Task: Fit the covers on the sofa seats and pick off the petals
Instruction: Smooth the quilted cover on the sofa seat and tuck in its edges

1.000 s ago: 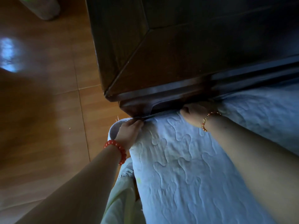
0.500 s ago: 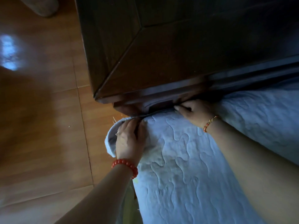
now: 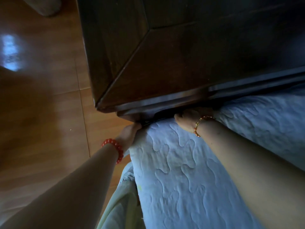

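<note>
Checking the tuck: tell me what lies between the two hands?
Head view: only quilted cover edge, along the dark wooden frame, spans left hand to right hand.

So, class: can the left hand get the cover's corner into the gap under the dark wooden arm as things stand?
Probably yes. The left hand already touches the quilted cover at its corner, right beside the wooden arm; nothing visible blocks the way, though the gap itself is dark.

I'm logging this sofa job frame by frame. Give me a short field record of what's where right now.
cover: pale quilted cover spread over the seat
left hand: left hand at the cover's corner beside the dark wooden frame; fingers hidden
right hand: right hand at the cover's edge, fingers reaching under the frame
wrists: red bead bracelet left, gold bracelet right
floor: brown tiles
petals: none visible
</note>
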Available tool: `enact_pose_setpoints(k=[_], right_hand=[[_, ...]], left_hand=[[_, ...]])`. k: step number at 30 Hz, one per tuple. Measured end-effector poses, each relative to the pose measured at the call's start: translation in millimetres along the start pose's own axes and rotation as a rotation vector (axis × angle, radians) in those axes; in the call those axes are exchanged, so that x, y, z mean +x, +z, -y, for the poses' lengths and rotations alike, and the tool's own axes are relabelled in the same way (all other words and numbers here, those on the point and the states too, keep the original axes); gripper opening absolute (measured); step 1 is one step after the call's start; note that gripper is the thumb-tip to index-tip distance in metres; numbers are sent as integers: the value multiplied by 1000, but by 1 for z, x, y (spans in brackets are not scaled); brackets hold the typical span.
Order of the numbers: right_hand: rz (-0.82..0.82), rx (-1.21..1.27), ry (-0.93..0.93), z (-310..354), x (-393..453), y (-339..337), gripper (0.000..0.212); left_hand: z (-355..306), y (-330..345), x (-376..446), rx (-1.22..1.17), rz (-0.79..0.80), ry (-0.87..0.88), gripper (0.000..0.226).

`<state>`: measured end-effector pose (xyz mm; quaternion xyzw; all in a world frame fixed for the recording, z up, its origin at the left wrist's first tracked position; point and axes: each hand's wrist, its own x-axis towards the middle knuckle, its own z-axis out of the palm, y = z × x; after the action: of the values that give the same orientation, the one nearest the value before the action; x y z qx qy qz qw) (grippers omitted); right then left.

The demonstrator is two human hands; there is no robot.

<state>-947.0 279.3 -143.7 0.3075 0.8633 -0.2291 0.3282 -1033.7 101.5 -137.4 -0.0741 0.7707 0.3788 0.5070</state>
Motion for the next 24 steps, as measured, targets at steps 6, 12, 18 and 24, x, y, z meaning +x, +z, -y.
enact_pose_setpoints(k=[6,12,18,24], right_hand=[[-73,-111,-67,-19,-3,-8,51],[-599,0,-252,-27,-39,8,39],[-701,-21,-327,-50,-54,31,36],[-747,-93,-314,-48,-53,33,35]], left_hand=[[52,-11,9,89,-115,-161,25],[61,-25,-12,519,-477,592,30],[84,-10,14,473,-249,-51,62],[108,-15,26,-426,-230,-298,21]])
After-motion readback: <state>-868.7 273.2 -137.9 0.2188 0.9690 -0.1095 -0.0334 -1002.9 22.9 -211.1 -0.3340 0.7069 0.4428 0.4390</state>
